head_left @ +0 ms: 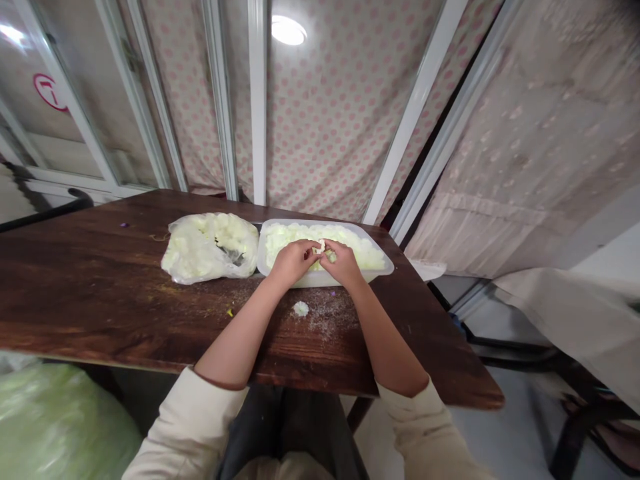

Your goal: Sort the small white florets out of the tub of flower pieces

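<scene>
Over the near half of a white plastic tub (385,268), my left hand (294,259) and my right hand (343,261) meet with fingertips pinched. Between them is a small cream-white, flower-like piece (321,246), touched by both hands. Many pale yellow-green pieces of a similar look (367,250) fill the tub. A clear plastic bag (200,257) of the same sort of pieces lies left of the tub, its top open. One loose pale ruffled piece (301,309) rests on the table below my hands.
The dark wooden table (125,300) carries fine white specks and a yellow scrap (230,312) near its front edge. A large bag of pale green material (60,420) stands at the lower left. Behind the table are white-framed glass panels with a dotted curtain (330,120).
</scene>
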### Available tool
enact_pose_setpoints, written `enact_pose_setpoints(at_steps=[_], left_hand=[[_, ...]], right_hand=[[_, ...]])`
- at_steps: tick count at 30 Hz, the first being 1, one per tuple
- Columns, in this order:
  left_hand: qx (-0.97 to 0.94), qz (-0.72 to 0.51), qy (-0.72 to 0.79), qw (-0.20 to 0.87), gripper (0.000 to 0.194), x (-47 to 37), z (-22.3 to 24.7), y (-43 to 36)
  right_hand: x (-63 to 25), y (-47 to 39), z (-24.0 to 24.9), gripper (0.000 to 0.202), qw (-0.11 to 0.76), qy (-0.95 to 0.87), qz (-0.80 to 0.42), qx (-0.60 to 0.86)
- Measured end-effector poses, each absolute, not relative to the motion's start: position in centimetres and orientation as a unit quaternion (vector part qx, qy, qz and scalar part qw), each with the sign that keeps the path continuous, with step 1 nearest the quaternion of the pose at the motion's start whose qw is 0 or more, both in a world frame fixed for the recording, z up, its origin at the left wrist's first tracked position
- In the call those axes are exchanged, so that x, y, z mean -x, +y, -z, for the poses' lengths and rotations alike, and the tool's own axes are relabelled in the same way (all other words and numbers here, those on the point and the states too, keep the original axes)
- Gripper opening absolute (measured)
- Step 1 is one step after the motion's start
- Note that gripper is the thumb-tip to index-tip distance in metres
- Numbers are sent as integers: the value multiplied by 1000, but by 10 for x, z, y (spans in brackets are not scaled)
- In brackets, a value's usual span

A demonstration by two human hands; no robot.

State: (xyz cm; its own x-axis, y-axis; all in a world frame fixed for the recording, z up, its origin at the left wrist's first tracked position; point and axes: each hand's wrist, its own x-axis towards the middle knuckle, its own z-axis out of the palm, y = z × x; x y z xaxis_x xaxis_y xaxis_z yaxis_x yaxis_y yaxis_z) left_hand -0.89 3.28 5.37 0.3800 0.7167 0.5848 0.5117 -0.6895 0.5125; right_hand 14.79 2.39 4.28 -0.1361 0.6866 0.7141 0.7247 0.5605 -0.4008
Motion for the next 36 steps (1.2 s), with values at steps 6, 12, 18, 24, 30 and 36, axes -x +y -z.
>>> enact_pose_setpoints(at_steps=[6,12,18,24,30,36], left_hand=[[-826,-418,358,121,22,10,-52,34],[-827,-419,350,136,24,10,-49,40],[-827,-429,336,138,22,10,-49,41],[-830,-419,330,165,20,10,-51,39],[-827,-420,325,188,18,9,-52,38],[-825,-426,319,190,18,10,-51,39]], right_hand=[[-148,23,-45,28,458,-760,11,461],[-150,24,-44,24,455,-773,-7,441],[-151,24,-43,25,454,-771,-10,447],[-151,26,-42,24,460,-756,8,465],[-153,25,-42,26,461,-772,-6,437],[-150,22,-44,26,457,-767,-11,451]])
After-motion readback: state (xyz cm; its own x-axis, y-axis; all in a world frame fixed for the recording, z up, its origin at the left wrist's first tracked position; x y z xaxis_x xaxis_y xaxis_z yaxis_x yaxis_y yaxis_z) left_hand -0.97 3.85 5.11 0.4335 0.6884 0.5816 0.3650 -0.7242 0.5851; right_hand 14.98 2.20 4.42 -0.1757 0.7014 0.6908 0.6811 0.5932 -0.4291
